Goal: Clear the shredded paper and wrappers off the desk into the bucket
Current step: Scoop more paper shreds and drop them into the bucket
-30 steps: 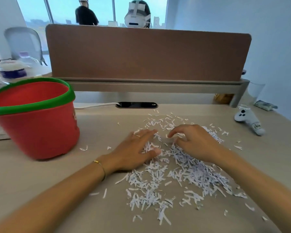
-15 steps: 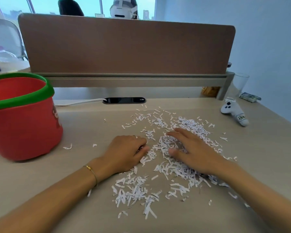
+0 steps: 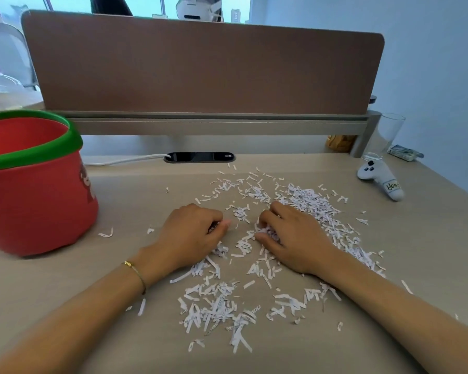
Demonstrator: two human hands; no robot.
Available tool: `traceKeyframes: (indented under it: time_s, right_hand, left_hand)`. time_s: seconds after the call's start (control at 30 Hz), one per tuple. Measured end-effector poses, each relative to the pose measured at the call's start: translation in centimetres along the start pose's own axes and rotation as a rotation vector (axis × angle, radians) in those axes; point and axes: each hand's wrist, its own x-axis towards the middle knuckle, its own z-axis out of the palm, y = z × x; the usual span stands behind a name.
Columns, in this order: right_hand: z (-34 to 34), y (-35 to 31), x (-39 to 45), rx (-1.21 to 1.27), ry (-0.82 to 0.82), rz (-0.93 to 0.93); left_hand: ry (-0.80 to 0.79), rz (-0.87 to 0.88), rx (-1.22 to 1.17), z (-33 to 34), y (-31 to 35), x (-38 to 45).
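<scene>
White shredded paper (image 3: 312,203) lies scattered over the middle of the beige desk (image 3: 52,287), from the cable slot down toward the near edge. My left hand (image 3: 192,236) rests on the left part of the pile, fingers curled around a clump of shreds. My right hand (image 3: 292,238) lies on the pile's centre, fingers curled on another clump. A red bucket (image 3: 35,201) with a green rim stands upright at the far left, well apart from both hands. A wrapper (image 3: 405,153) lies at the back right by the wall.
A brown divider panel (image 3: 200,68) closes off the back of the desk. A white game controller (image 3: 381,179) and a clear glass (image 3: 385,136) sit at the back right. A white cable (image 3: 125,160) runs to a black slot (image 3: 200,157). People sit beyond the divider.
Both hands have drawn back toward me across the pile, and their fingers have curled from flat into fists around shreds. The camera has turned right, shifting the bucket further left.
</scene>
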Motion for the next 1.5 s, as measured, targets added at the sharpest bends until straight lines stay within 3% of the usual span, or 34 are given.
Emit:
traceKeyframes:
  time_s: [0.13, 0.27, 0.37, 0.67, 1.17, 1.5]
  right_hand:
    - [0.2, -0.3, 0.1, -0.044, 0.040, -0.077]
    - [-0.5, -1.4, 0.6, -0.063, -0.021, -0.080]
    - [-0.9, -1.7, 1.6, 0.058, -0.029, -0.013]
    - [-3.1, -1.9, 5.7, 0.393, 0.173, 0.065]
    - [-11.9, -6.7, 13.9, 0.473, 0.397, -0.115]
    - [-15.8, -13.3, 19.7, 0.556, 0.406, -0.189]
  left_hand:
    - [0.013, -0.007, -0.021, 0.0, -0.3, 0.2]
    - [0.012, -0.024, -0.012, 0.0, -0.3, 0.4]
    - [0.033, -0.037, -0.009, -0.2, -0.2, 0.4]
    - [0.167, -0.128, -0.089, -3.0, -0.9, 2.0]
    - [0.410, -0.148, -0.026, -14.6, -3.0, 5.4]
    - [0.581, -0.290, 0.001, -23.0, -8.2, 3.5]
